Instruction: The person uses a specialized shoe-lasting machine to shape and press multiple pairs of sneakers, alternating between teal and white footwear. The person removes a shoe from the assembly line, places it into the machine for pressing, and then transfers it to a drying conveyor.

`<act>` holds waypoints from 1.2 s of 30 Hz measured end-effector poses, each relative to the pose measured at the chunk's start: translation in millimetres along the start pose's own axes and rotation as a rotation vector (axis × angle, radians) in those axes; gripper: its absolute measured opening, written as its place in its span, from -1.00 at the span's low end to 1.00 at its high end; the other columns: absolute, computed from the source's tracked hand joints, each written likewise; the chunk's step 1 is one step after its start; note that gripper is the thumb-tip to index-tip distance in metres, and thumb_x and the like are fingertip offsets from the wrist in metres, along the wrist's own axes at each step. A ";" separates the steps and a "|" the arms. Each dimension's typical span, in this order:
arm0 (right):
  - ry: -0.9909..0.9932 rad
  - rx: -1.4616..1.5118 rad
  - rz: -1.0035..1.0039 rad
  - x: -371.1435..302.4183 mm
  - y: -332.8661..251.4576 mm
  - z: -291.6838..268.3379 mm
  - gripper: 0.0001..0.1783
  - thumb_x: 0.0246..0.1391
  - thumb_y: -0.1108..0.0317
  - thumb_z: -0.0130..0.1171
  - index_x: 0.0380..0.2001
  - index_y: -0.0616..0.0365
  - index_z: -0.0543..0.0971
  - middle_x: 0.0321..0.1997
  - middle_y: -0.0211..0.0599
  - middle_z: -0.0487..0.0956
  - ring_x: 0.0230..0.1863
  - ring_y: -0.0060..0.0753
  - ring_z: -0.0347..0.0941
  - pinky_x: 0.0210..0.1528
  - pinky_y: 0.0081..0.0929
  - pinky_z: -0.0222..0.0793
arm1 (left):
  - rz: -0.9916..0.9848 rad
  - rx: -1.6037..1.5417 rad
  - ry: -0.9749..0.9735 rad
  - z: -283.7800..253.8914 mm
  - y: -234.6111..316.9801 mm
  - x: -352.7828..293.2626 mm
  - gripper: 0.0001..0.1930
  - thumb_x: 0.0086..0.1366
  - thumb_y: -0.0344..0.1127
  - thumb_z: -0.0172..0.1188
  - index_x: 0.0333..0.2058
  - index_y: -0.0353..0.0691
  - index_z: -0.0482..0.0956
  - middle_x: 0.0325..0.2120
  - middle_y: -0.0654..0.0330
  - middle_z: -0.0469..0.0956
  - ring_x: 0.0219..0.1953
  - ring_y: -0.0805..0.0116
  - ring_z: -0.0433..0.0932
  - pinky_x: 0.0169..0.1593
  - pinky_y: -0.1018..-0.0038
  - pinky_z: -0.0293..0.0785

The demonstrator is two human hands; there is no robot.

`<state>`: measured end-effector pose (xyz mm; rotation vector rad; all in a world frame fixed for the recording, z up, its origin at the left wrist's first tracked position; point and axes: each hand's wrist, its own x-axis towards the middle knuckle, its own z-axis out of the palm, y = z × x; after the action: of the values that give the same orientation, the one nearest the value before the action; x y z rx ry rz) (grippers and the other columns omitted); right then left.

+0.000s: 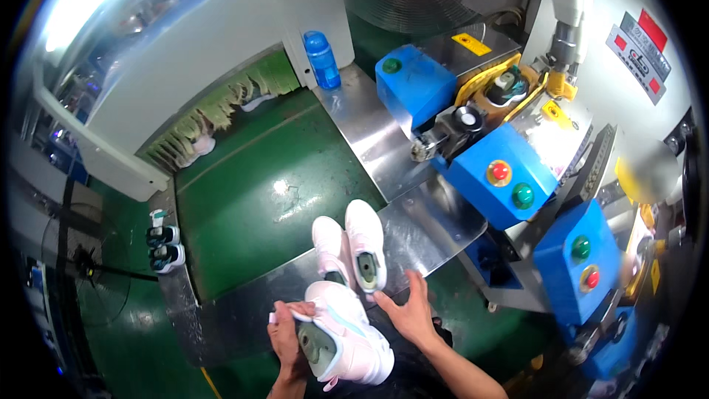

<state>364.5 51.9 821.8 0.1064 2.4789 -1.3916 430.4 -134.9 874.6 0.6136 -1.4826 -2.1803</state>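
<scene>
Head view: left hand grips white sneaker, partly hiding its fingers.

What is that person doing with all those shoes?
The person's left hand holds a white shoe by its opening. The right hand rests open on the metal table, beside two more white shoes. A blue machine stands to the right, and a green conveyor belt runs ahead.
</scene>
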 end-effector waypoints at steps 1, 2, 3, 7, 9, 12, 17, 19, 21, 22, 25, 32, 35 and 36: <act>0.028 -0.065 0.028 9.3 -9.9 17.7 0.08 -0.22 -0.15 0.36 0.20 0.36 0.14 0.32 0.40 -0.07 0.32 0.30 -0.02 0.29 -0.04 0.00 | 0.001 -0.038 0.018 -16.0 2.7 12.4 -0.55 0.45 -0.15 -0.22 -0.53 -0.31 0.42 -0.54 0.11 0.49 -0.36 0.29 0.45 -0.04 0.32 0.34; 0.069 -0.315 -0.046 16.5 -9.5 44.3 0.07 -0.30 -0.16 0.39 0.18 0.27 0.21 0.31 0.46 -0.10 0.30 0.42 -0.04 0.29 0.03 -0.01 | -0.043 -0.029 0.038 -26.8 6.4 25.5 -0.55 0.45 -0.15 -0.22 -0.53 -0.31 0.42 -0.54 0.11 0.49 -0.36 0.29 0.45 -0.04 0.32 0.34; 0.102 -0.424 -0.103 36.9 -5.2 74.5 0.00 -0.35 -0.13 0.41 0.13 0.21 0.30 0.31 0.47 -0.11 0.28 0.46 -0.04 0.28 0.05 0.00 | -0.029 0.108 0.015 -35.1 11.4 44.4 -0.52 0.45 -0.13 -0.25 -0.55 -0.30 0.43 -0.55 0.11 0.50 -0.35 0.29 0.46 -0.03 0.30 0.33; 0.223 -0.634 -0.111 63.0 -10.7 117.4 -0.35 -0.48 0.01 0.44 -0.23 0.11 0.59 0.28 0.54 -0.13 0.24 0.50 -0.01 0.22 0.08 0.07 | -0.001 0.318 -0.158 -47.4 40.3 93.2 -0.48 0.46 -0.17 -0.36 -0.57 -0.28 0.46 -0.58 0.12 0.55 -0.29 0.27 0.51 0.14 0.26 0.12; 0.167 -0.640 -0.125 62.5 -23.2 119.7 -0.35 -0.47 0.01 0.44 -0.24 0.16 0.58 0.28 0.52 -0.10 0.23 0.49 0.03 0.19 0.04 0.15 | -0.016 0.311 -0.198 -64.6 50.6 109.9 -0.49 0.46 -0.19 -0.36 -0.57 -0.28 0.46 -0.58 0.13 0.55 -0.30 0.26 0.51 0.15 0.26 0.09; 0.074 -0.583 -0.122 62.4 -14.6 96.5 -0.36 -0.43 0.00 0.42 -0.26 0.23 0.58 0.28 0.50 -0.05 0.23 0.41 0.09 0.17 -0.05 0.21 | 0.002 0.202 -0.224 -68.4 60.5 127.9 -0.50 0.46 -0.19 -0.37 -0.57 -0.27 0.45 -0.58 0.12 0.55 -0.30 0.25 0.51 0.15 0.25 0.10; -0.028 -0.432 -0.127 70.0 19.4 78.9 -0.44 -0.38 -0.02 0.34 -0.41 0.30 0.64 0.24 0.49 0.07 0.19 0.34 0.20 0.22 -0.25 0.23 | -0.113 0.156 -0.387 -45.6 53.7 145.5 -0.52 0.45 -0.19 -0.34 -0.58 -0.26 0.41 -0.60 0.12 0.51 -0.35 0.25 0.48 0.12 0.26 0.14; -0.084 -0.422 -0.140 86.7 31.2 78.8 -0.45 -0.36 -0.07 0.31 -0.48 0.27 0.65 0.25 0.47 0.07 0.17 0.35 0.22 0.22 -0.24 0.22 | -0.132 0.166 -0.446 -44.8 40.7 155.8 -0.52 0.45 -0.16 -0.33 -0.58 -0.26 0.38 -0.63 0.12 0.49 -0.42 0.27 0.44 0.06 0.26 0.19; -0.063 -0.398 -0.129 78.3 18.7 75.9 -0.46 -0.32 -0.09 0.28 -0.47 0.25 0.66 0.26 0.47 0.06 0.20 0.35 0.17 0.25 -0.27 0.16 | -0.141 0.180 -0.533 -39.3 49.4 152.1 -0.54 0.46 -0.12 -0.32 -0.57 -0.23 0.33 -0.64 0.17 0.40 -0.43 0.31 0.36 0.07 0.28 0.18; -0.019 -0.409 -0.108 74.4 16.6 79.0 -0.46 -0.29 -0.09 0.26 -0.47 0.25 0.66 0.26 0.47 0.06 0.22 0.34 0.14 0.27 -0.28 0.13 | -0.170 0.163 -0.597 -39.7 42.9 155.7 -0.56 0.46 -0.10 -0.32 -0.55 -0.20 0.30 -0.64 0.21 0.33 -0.42 0.33 0.31 0.12 0.29 0.13; 0.022 -0.353 -0.065 63.3 20.7 92.3 -0.50 -0.25 -0.05 0.29 -0.43 0.23 0.65 0.24 0.39 0.11 0.16 0.28 0.23 0.24 -0.31 0.17 | -0.149 0.133 -0.610 -43.0 25.3 158.6 -0.63 0.45 -0.17 -0.26 -0.54 -0.19 0.27 -0.61 0.22 0.31 -0.42 0.36 0.28 0.03 0.33 0.19; 0.312 0.487 0.121 -93.4 38.4 134.9 -0.57 -0.03 0.06 0.24 -0.65 0.27 0.56 -0.66 -0.22 0.45 -0.56 -0.43 0.35 -0.44 -0.34 0.31 | 0.165 0.432 -1.042 -79.2 30.2 211.0 -0.57 0.37 -0.13 -0.16 -0.11 -0.48 0.41 -0.24 -0.11 0.51 -0.19 0.14 0.51 -0.02 0.14 0.41; 0.499 0.818 0.265 -192.8 9.7 158.5 -0.57 0.08 0.11 0.19 -0.61 0.30 0.55 -0.58 -0.29 0.48 -0.42 -0.54 0.34 -0.30 -0.40 0.27 | 0.248 0.405 -0.998 -34.0 41.5 171.1 -0.52 0.40 -0.04 -0.34 -0.41 -0.34 0.37 -0.51 -0.04 0.44 -0.40 0.09 0.44 -0.10 0.02 0.40; 0.606 0.905 0.274 -226.3 -2.8 159.4 -0.60 0.07 0.13 0.19 -0.56 0.31 0.56 -0.53 -0.28 0.52 -0.35 -0.50 0.37 -0.18 -0.41 0.27 | 0.289 0.140 -1.218 -30.3 31.4 177.9 -0.54 0.41 -0.04 -0.36 -0.48 -0.28 0.32 -0.57 0.02 0.39 -0.45 0.11 0.39 -0.12 0.02 0.39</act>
<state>614.6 -66.4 812.1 1.1409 1.8483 -2.4748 307.2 -270.4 873.1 -1.0550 -2.0491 -2.2467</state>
